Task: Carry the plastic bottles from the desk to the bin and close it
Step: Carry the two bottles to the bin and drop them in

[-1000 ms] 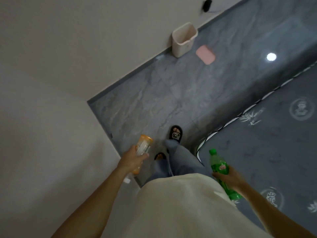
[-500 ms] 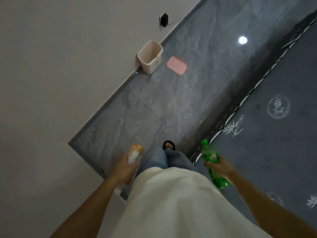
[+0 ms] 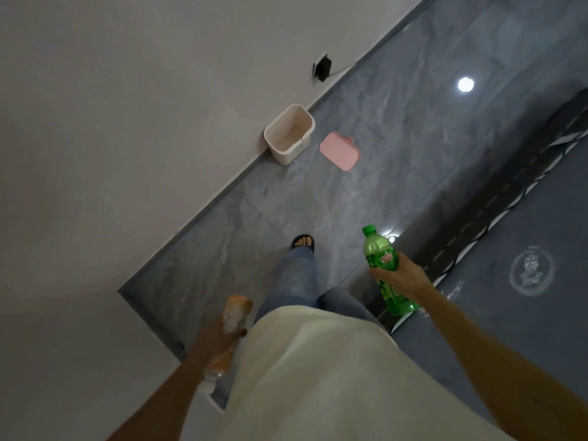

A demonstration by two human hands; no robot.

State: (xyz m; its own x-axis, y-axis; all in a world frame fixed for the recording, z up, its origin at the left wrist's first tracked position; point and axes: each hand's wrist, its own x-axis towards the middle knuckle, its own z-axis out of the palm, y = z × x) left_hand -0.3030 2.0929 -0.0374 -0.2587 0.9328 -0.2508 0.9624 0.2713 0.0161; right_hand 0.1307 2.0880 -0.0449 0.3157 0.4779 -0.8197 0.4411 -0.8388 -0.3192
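My left hand (image 3: pixel 219 337) grips an orange-tinted plastic bottle (image 3: pixel 237 310) low at my left side, blurred by motion. My right hand (image 3: pixel 401 276) holds a green soda bottle (image 3: pixel 380 259) around its middle, cap pointing forward. Ahead on the floor stands a small white bin (image 3: pixel 288 135), open and seemingly empty, against the wall. Its pink lid (image 3: pixel 339 151) lies flat on the tiles just right of the bin.
A white wall runs along the left with a corner jutting out near my left arm. A black plug (image 3: pixel 323 70) and cord sit in a wall socket beyond the bin. A dark patterned rug (image 3: pixel 525 249) covers the floor at right. My sandalled foot (image 3: pixel 304 241) steps on grey tiles.
I have walked forward along the wall; the bin and lid are nearer and more central. My left hand dropped lower and back, my right hand swung forward with the green bottle.
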